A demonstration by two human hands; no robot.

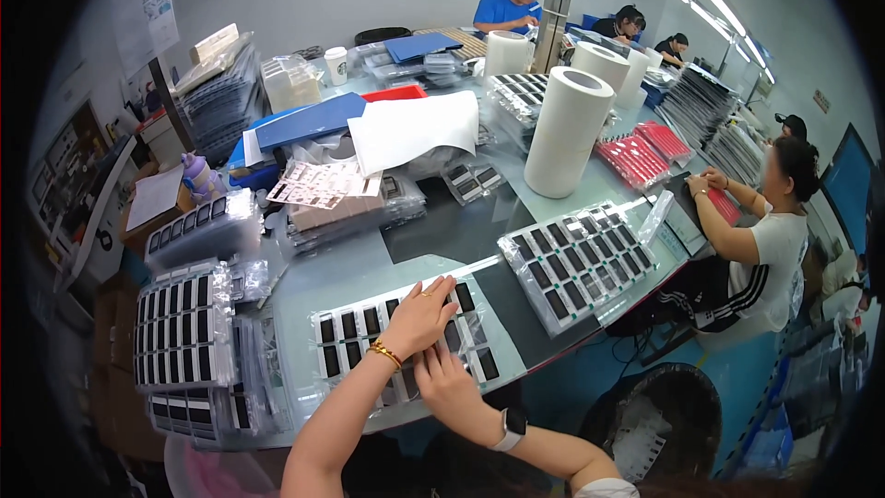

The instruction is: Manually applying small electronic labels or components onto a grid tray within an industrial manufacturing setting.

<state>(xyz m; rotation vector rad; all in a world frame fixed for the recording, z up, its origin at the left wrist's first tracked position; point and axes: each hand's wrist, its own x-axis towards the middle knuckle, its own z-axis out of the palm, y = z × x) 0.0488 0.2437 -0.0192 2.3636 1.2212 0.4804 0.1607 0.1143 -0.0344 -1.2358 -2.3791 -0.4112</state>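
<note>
A clear plastic sheet with rows of black rectangular pieces (pixel 371 320) lies on the glass-topped table in front of me. My left hand (pixel 420 315), with a gold-coloured bracelet at the wrist, rests on the sheet, its fingers stretched out toward the far side. Just below it, my right hand (pixel 452 385), a watch on its wrist, lies on the same sheet with extended fingers. The hands almost touch. Both cover some of the black pieces, and I see nothing held in either.
To the right lies a stack of similar sheets (pixel 581 263); more stacks (pixel 184 325) stand at the left. Tall white rolls (pixel 567 134) and a white paper sheet (pixel 417 131) are farther back. A black bin (pixel 656 415) is below the right edge. Another person (pixel 779 212) works at the right.
</note>
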